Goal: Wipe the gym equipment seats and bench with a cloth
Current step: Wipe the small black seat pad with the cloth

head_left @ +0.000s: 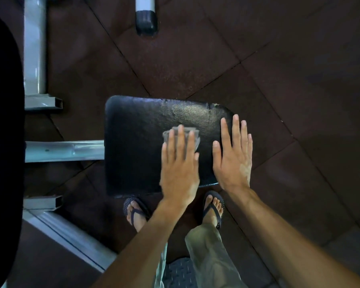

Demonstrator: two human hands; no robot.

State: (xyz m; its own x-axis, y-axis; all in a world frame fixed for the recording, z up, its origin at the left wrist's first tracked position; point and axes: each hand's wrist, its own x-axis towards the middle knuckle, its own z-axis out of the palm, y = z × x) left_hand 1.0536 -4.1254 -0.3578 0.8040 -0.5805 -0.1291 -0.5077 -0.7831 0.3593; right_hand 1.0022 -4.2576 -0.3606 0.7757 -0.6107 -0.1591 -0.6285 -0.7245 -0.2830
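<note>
A black padded seat (133, 142) fills the middle of the head view, with a shiny patch near its far edge and a torn far right corner. My left hand (179, 163) lies flat on the seat, pressing a small grey cloth (192, 132) whose edge shows past my fingertips. My right hand (233, 154) rests flat on the seat's right edge, fingers apart, holding nothing.
Grey metal frame tubes (64, 150) run from the seat to the left. A black backrest pad (2, 142) fills the left edge. A capped metal leg (146, 19) stands at the top. My sandalled feet (213, 208) stand on dark rubber floor tiles (279, 80).
</note>
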